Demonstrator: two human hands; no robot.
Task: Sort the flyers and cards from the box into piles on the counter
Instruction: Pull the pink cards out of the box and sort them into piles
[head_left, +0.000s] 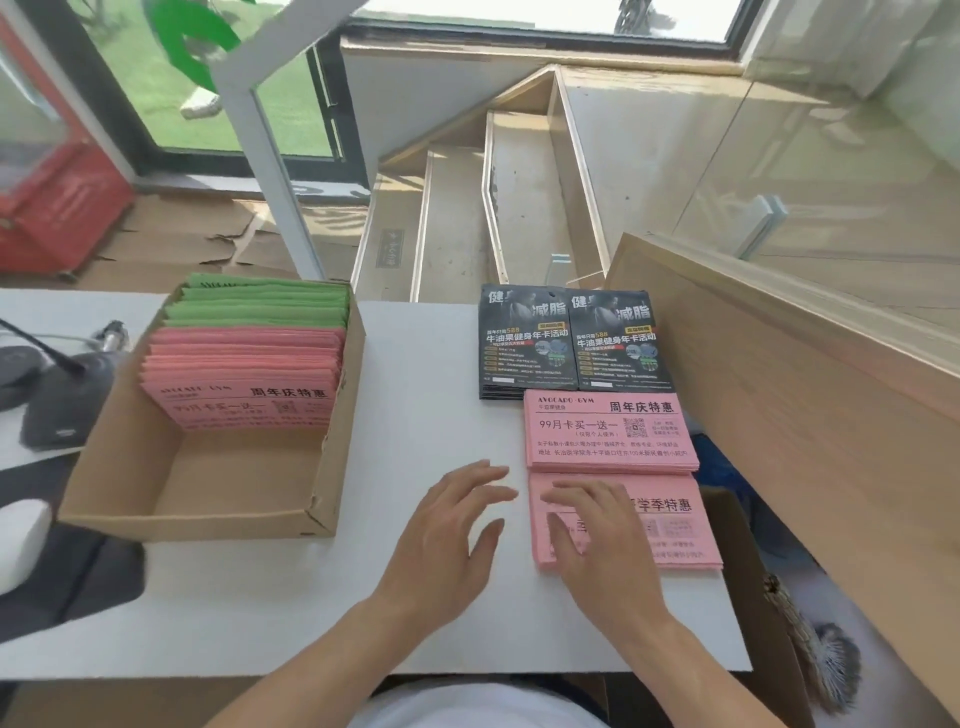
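The cardboard box (197, 467) sits at the desk's left side, its far half packed with upright pink flyers (244, 374) and green flyers (260, 301) behind them; its near half is bare. Along the desk's (415, 374) right edge run the sorted piles: two stacks of black gym flyers (571, 343) side by side at the far end, a pink pile (610, 434) just nearer, and a second pink pile (670, 525) nearest, close to the desk's near right corner.

The right hand (597, 540) lies on this nearest pile, fingers straight and spread, pressing its left part flat without curling round anything. The left hand (457, 525) hovers just beside the pile's left edge, fingers relaxed and slightly spread, holding nothing.

The two pink piles carry different headings, so a look-alike pink sheet could land on the wrong one. The nearest pile's right edge appears to lie at the desk's right edge; a sideways nudge while squaring it could slide sheets over onto the open carton (743, 561) below.
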